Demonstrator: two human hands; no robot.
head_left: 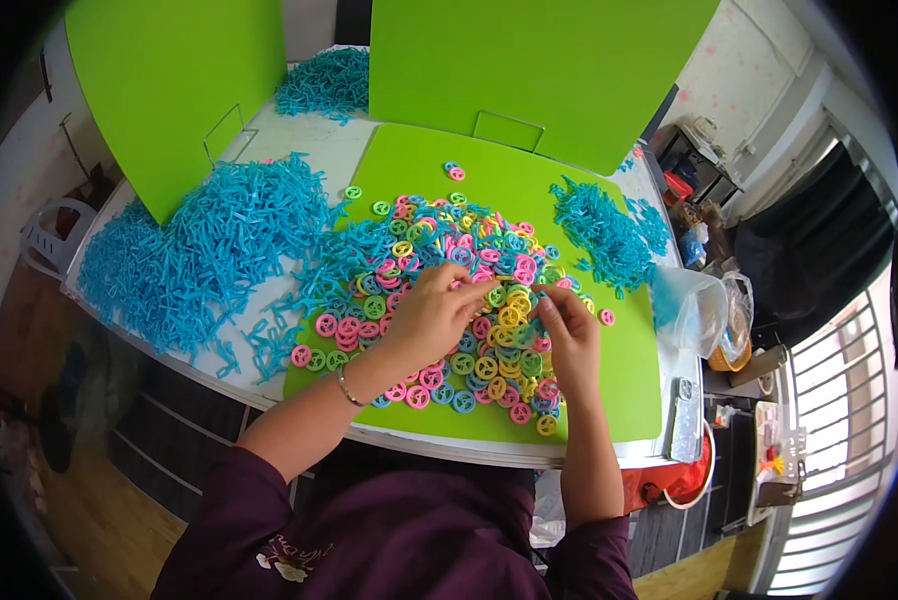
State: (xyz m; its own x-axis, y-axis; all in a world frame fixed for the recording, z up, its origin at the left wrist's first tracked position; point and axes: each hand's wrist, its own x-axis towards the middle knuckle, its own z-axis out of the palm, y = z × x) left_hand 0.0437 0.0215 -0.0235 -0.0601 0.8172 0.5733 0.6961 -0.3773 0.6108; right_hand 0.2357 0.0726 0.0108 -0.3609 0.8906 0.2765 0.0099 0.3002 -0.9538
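Observation:
A heap of small plastic spoked wheels [432, 378] in pink, yellow, green and blue is spread over a bright green board [619, 400]. My left hand [439, 315] is over the middle of the heap, thumb and fingers drawn together in a pinch beside a green wheel [496, 297]. Just to its right, my right hand [573, 330] also pinches, its fingertips close to those of the left. Whatever lies between the fingertips is too small to make out. Blue plastic pieces [354, 250] mix into the heap's left side.
A large mound of blue pieces [239, 215] covers the table's left. Smaller blue piles lie at the right [604, 235] and far back [324, 82]. Upright green panels [529, 70] border the back. A clear plastic container [694, 310] and a phone [685, 420] are at the right edge.

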